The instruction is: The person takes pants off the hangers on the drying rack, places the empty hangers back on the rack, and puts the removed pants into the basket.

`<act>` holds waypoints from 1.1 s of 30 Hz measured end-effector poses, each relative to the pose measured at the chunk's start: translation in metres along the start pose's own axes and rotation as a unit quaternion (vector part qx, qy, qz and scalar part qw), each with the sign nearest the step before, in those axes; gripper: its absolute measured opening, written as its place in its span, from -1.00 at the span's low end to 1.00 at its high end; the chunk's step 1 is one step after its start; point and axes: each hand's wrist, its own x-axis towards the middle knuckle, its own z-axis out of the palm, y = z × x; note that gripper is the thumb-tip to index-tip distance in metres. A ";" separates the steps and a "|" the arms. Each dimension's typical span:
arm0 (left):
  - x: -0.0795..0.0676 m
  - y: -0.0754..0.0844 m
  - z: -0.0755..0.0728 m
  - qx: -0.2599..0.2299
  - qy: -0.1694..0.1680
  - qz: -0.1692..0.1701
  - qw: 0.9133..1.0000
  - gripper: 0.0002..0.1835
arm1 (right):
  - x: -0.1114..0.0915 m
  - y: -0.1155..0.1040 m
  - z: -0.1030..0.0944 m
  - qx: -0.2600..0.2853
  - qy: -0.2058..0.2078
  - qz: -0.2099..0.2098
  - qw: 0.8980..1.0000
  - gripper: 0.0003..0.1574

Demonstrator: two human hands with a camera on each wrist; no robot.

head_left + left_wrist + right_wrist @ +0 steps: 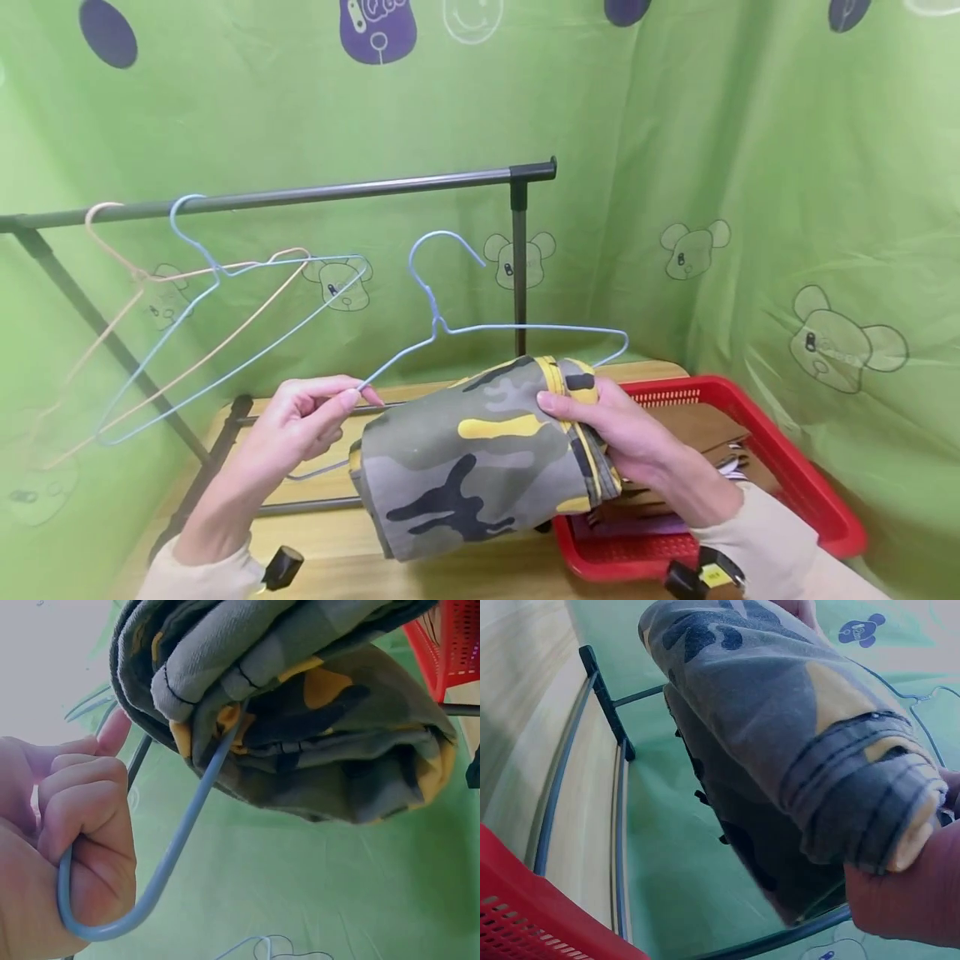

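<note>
My left hand point(296, 425) pinches the left shoulder of a blue wire hanger point(434, 312) between thumb and forefinger. A folded camouflage garment point(442, 467), grey-green with yellow and black patches, hangs over the hanger's lower bar. In the left wrist view the bar of the hanger point(187, 825) runs into the fold of the garment point(375, 765). My right hand point(637, 429) grips the garment's right end, thumb on the front; its other fingers are mostly hidden behind the cloth. The right wrist view shows the garment point(742, 712) with a second layer hanging behind.
A dark metal rack with a top rail point(337, 190) stands behind, bearing a pink hanger point(112, 321) and a light blue hanger point(161, 337) at left. A red basket point(795, 450) with brown folded items sits at right on the wooden table point(330, 558). Green curtain point(750, 125) surrounds everything.
</note>
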 end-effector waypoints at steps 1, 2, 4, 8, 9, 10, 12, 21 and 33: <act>0.001 0.000 0.000 0.002 0.000 -0.002 1.000 -0.76 | -0.002 -0.001 -0.001 0.001 -0.003 -0.007 1.000 -0.83; 0.002 0.000 0.001 0.003 0.001 -0.004 1.000 -0.75 | -0.003 -0.002 -0.003 0.003 -0.006 -0.014 1.000 -0.85; 0.005 -0.001 0.001 0.004 0.003 -0.009 1.000 -0.73 | -0.008 -0.005 -0.007 0.008 -0.015 -0.030 0.999 -0.85; 0.006 -0.006 0.001 0.006 0.010 -0.018 1.000 -0.73 | -0.016 -0.007 -0.013 0.011 -0.032 -0.058 0.998 -0.79; 0.006 -0.008 0.000 0.007 0.012 -0.019 1.000 -0.73 | -0.017 -0.007 -0.015 0.012 -0.037 -0.068 0.997 -0.76; 0.005 -0.009 0.000 0.008 0.015 -0.019 1.000 -0.73 | -0.018 -0.007 -0.016 0.012 -0.041 -0.078 0.996 -0.75; 0.005 -0.012 -0.001 0.012 0.023 -0.020 0.999 -0.73 | -0.021 -0.008 -0.020 0.015 -0.048 -0.107 0.993 -0.71; 0.008 -0.019 0.000 0.045 0.062 -0.026 0.997 -0.76 | -0.035 -0.010 -0.033 0.038 -0.085 -0.219 0.971 -0.56; 0.011 -0.032 0.008 0.159 0.142 0.048 0.976 -0.81 | -0.026 -0.014 -0.018 0.054 -0.093 -0.215 0.971 -0.59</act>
